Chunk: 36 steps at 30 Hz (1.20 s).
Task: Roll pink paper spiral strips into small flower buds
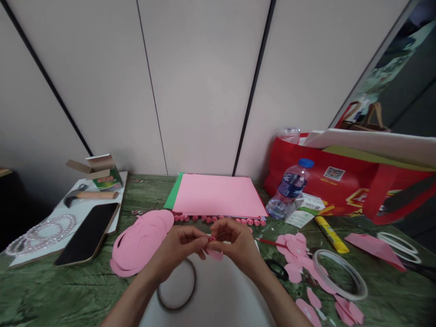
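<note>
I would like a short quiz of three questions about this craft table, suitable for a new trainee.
1. True or false: the left hand and the right hand pinch one pink paper piece between them.
2. Which colour is the cap of the water bottle?
3. Where does the phone lie? A) on the white board at the left; B) in the right hand; C) under the water bottle.
Key: 1 true; 2 blue; 3 A.
</note>
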{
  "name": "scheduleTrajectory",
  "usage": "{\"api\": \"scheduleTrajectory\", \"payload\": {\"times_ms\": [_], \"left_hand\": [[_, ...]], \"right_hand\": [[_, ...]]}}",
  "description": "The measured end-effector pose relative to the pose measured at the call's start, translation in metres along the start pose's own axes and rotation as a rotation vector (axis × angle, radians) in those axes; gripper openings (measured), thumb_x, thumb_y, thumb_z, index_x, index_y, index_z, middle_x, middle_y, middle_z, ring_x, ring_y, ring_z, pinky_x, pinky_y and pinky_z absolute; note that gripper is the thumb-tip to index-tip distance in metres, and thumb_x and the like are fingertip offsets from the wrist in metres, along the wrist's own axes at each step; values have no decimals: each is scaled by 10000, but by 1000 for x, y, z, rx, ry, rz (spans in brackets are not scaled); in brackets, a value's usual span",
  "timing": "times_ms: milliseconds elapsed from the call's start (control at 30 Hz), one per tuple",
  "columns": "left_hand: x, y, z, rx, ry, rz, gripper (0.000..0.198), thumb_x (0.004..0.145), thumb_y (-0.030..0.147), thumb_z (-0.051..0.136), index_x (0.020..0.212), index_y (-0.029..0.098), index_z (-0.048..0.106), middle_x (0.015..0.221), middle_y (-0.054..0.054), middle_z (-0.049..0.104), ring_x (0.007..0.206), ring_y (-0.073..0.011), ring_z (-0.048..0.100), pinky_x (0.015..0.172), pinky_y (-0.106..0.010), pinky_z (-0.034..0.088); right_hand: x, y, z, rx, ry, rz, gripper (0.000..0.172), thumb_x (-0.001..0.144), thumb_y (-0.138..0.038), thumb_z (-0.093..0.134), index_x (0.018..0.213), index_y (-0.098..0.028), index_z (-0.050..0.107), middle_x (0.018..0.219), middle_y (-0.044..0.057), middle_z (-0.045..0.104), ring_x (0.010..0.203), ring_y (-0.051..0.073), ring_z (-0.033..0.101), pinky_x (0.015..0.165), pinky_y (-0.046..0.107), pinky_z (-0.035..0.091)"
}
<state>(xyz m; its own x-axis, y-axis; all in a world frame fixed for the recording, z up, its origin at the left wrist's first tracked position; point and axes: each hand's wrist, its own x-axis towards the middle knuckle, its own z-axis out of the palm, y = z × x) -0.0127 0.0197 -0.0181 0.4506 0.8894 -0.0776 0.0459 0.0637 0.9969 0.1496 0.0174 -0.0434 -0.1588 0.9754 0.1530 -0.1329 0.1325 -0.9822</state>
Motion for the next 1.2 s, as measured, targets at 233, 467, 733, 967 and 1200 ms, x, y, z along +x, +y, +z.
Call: {"api": "scheduleTrajectory", "payload": {"times_ms": [233,467,733,967,1200], "left_hand": [[1,-5,0,-63,31,-45,153,696,260,643,682,107,651,646,-52,668,574,-150,609,586,-262,460],[0,-5,2,-113,47,-104,127,636,219,688,636,105,631,574,-36,659,510,-143,605,541,-255,458],[3,-4,-1,-165,237,-64,126,620,232,700,642,114,658,641,-44,680,544,-128,604,574,-239,473],[4,-4,-2,-154,363,-8,126,610,224,707,667,117,674,648,-49,690,586,-139,617,607,-243,485],[4,0,4,-11,321,3,118,615,213,692,639,108,644,612,-60,679,568,-156,622,577,-254,495]], "right_hand": [[-3,-3,3,-105,-11,-9,230,532,-141,722,697,-182,567,652,-36,545,582,104,524,522,218,432],[-5,-3,5,-146,-50,-6,226,556,-157,702,737,-194,572,692,-32,546,631,109,518,532,210,420],[1,0,1,27,-40,91,266,732,-425,557,730,-159,565,664,0,563,612,121,551,522,245,479],[1,2,3,102,-94,151,261,662,-382,655,740,-145,577,623,-2,597,556,116,576,547,266,508],[3,8,1,1,42,54,187,658,-271,662,773,-150,579,623,-3,607,566,120,570,548,255,482]]}}
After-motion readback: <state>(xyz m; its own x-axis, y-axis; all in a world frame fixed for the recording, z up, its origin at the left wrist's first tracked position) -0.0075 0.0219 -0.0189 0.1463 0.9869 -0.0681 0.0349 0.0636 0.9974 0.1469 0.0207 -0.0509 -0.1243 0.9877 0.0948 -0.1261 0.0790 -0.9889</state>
